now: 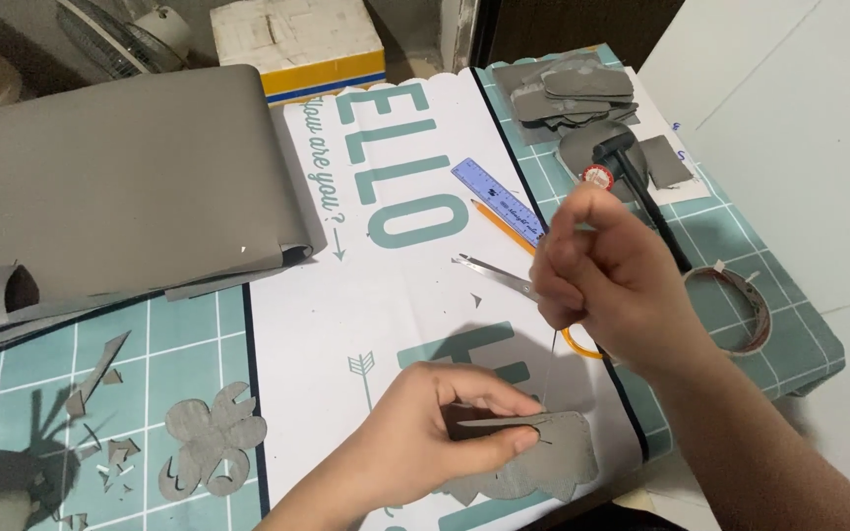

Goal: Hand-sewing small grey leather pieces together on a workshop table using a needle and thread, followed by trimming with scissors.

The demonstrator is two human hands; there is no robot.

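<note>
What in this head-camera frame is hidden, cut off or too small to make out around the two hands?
- Grey cut-out piece: partly covered by the left hand; bottom edge cuts it.
- Needle at the right hand: too thin to see; only a faint thread shows.
- Scissors: handles hidden behind the right hand.
- Hammer: handle end behind the right hand.
- Fan: cut by the top edge.

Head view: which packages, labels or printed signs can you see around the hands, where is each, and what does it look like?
Printed mat: under both hands, mid-table; white rectangle, large teal lettering, arrow motifs.
Cardboard box: far edge, behind the mat; white, with yellow and blue bands.
Round sticker: on the black mallet's head, upper right; red and white.
Ruler: on the mat's right side; blue, printed markings.
</note>
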